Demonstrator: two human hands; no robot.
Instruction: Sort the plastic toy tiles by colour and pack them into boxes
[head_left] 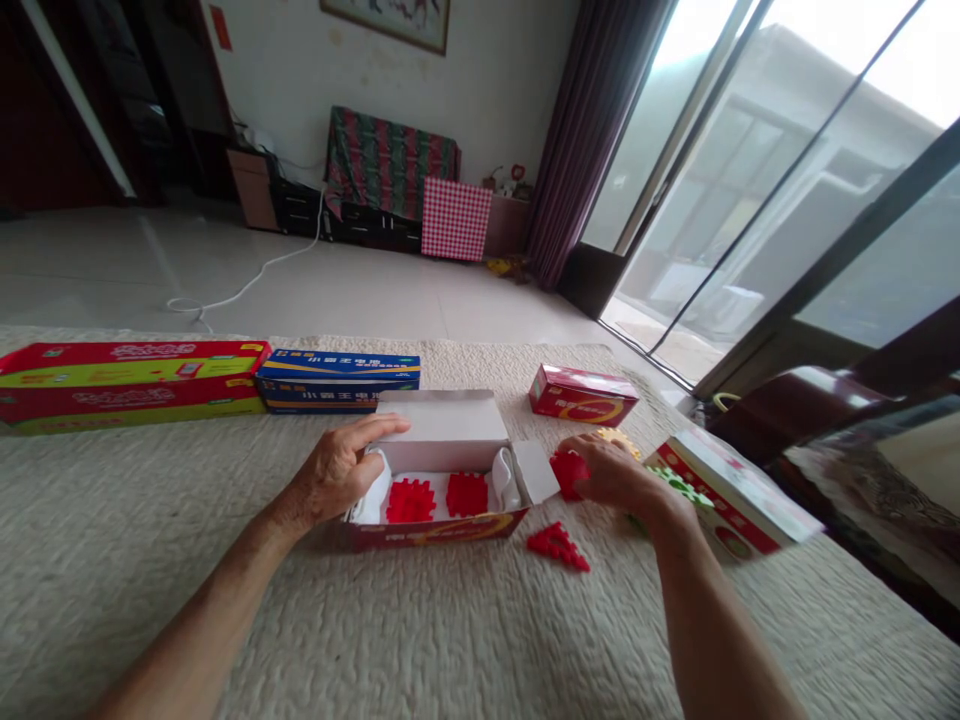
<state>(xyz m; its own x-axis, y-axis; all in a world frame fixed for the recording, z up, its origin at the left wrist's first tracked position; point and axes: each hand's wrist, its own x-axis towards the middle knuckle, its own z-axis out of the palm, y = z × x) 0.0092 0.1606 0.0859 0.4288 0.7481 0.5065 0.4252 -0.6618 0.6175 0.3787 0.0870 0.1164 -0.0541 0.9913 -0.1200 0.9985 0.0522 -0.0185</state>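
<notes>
In front of me an open red cardboard box (442,532) stands with its white lid raised at the back. Two square red notched building pieces, one on the left (411,501) and one on the right (467,495), lie inside on white lining. My left hand (341,470) grips the box at its left end, thumb and fingers against the edge and lid. To the right of the box my right hand (607,470) has its fingers closed on a red building piece (568,474), partly covered by them. A triangular red piece (559,547) lies nearer on the quilted cover.
Behind the right hand are a yellow piece (619,441) and green pieces (681,485), beside a white-and-red carton (739,495). A small red box (583,394) stands farther back. A blue box (341,380) and a long red-and-yellow box (135,385) line the left side.
</notes>
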